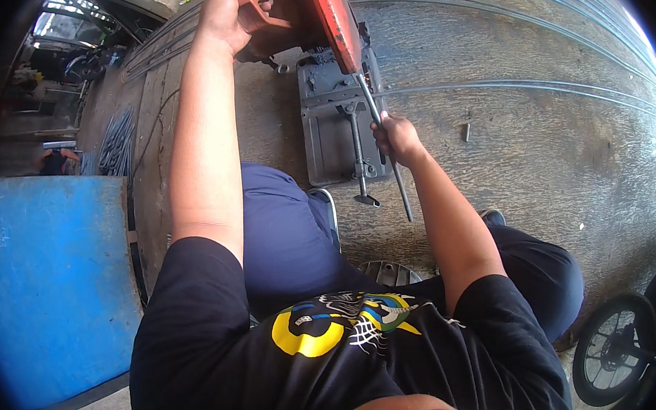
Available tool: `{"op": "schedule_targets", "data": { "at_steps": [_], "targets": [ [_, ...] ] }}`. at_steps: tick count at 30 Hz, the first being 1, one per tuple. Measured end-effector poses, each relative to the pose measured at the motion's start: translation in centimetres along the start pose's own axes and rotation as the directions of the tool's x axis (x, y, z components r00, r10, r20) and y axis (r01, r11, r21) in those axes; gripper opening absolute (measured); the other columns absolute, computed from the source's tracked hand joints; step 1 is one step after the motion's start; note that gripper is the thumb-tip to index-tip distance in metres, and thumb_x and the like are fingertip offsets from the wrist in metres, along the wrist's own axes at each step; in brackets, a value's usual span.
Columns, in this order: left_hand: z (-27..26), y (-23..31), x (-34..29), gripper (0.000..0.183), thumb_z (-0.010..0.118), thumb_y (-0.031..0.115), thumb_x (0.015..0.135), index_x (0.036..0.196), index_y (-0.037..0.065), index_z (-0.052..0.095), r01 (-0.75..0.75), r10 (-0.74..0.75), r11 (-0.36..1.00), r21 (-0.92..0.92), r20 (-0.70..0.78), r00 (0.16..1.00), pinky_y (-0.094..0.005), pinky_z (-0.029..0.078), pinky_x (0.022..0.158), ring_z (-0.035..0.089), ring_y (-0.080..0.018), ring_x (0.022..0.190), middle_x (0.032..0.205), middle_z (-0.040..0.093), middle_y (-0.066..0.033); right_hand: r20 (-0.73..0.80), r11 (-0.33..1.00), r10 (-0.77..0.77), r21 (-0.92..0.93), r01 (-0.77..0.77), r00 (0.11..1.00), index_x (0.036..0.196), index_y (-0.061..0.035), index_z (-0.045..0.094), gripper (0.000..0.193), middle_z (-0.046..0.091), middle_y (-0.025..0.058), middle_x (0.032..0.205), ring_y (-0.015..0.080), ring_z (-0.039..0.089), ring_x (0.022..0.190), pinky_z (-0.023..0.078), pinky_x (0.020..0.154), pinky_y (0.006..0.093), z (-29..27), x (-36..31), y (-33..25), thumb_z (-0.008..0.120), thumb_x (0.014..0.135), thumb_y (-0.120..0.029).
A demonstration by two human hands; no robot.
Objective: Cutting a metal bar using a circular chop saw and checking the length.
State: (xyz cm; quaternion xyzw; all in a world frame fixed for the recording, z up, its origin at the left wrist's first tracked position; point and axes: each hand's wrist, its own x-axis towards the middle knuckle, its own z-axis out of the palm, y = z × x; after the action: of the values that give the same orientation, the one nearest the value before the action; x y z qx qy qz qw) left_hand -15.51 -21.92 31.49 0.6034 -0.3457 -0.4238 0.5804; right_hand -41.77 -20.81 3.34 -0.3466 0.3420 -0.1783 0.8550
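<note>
A cut-off saw with an orange-red motor housing and a long red guard point(334, 24) stands on the floor in front of me. At its upper left, my left hand point(227, 12) is closed round the orange handle point(270, 15). Closer to me, my right hand point(397, 139) grips a thin dark metal rod point(402, 191). The rod slants from the lower end of the guard down to the right. Beneath lies the saw's grey base point(329, 147), with a clamp screw point(357, 149) ending in a small crossbar. The guard hides the blade.
Long thin steel bars point(530, 84) run across the worn floor from the saw to the right. A blue metal sheet point(50, 260) lies at my left, with a bundle of short rods point(117, 142) beyond it. Another person point(59, 161) is at far left. A spoked wheel point(616, 349) stands at right.
</note>
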Motion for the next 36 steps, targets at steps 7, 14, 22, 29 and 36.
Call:
{"op": "schedule_targets", "data": {
  "at_steps": [7,14,22,29,36],
  "targets": [
    [-0.2,-0.3,0.3,0.041,0.059,0.023,0.085,0.115,-0.005,0.053,0.002,-0.001,1.0,-0.019,0.039,0.999,-0.0312,0.055,0.071,0.063,-0.0221,0.076,0.094,0.062,-0.0133,0.151,0.973,0.09,0.198,-0.119,0.984,0.086,-0.0056,0.052,0.035,0.037,-0.0002,0.059,0.011,0.032,0.046,0.025,0.041,0.0262,-0.3,-0.2,0.2,0.04,0.1,-0.035],
    [-0.3,0.1,0.0,0.041,0.059,0.023,0.085,0.115,-0.005,0.053,-0.008,0.008,1.0,-0.005,0.006,1.0,-0.032,0.054,0.072,0.063,-0.0221,0.077,0.094,0.062,-0.0135,0.262,0.939,0.134,0.276,-0.207,0.956,0.086,-0.0063,0.05,0.035,0.036,-0.0003,0.059,0.0106,0.03,0.046,0.024,0.04,0.0248,0.0,-0.4,0.1,0.038,0.1,-0.035],
    [-0.1,-0.1,0.1,0.041,0.057,0.022,0.086,0.116,-0.006,0.053,-0.023,0.024,0.999,-0.026,0.056,0.998,-0.0316,0.054,0.071,0.063,-0.0225,0.077,0.095,0.061,-0.0138,0.239,0.963,0.13,0.2,-0.18,0.962,0.087,-0.007,0.05,0.034,0.034,-0.0012,0.061,0.0101,0.03,0.048,0.025,0.042,0.0246,-0.7,-0.1,0.2,0.037,0.101,-0.035],
    [0.0,-0.1,0.1,0.041,0.057,0.021,0.086,0.115,-0.007,0.053,-0.014,0.015,1.0,-0.024,0.037,0.999,-0.0309,0.054,0.071,0.063,-0.0223,0.078,0.095,0.061,-0.0137,0.186,0.988,0.078,0.119,-0.102,0.979,0.091,-0.0082,0.046,0.027,0.038,-0.0004,0.067,0.0103,0.034,0.052,0.028,0.044,0.0248,-1.0,0.0,0.2,0.041,0.1,-0.033],
    [0.0,-0.1,0.1,0.04,0.057,0.022,0.085,0.114,-0.006,0.053,-0.025,0.026,1.0,-0.01,0.051,0.998,-0.0306,0.054,0.071,0.063,-0.0219,0.078,0.095,0.061,-0.0135,0.081,1.0,-0.017,0.014,0.016,0.997,0.088,-0.0079,0.044,0.023,0.044,0.0008,0.069,0.0104,0.04,0.051,0.033,0.042,0.025,-0.9,0.0,0.2,0.051,0.097,-0.028]
  ]
}}
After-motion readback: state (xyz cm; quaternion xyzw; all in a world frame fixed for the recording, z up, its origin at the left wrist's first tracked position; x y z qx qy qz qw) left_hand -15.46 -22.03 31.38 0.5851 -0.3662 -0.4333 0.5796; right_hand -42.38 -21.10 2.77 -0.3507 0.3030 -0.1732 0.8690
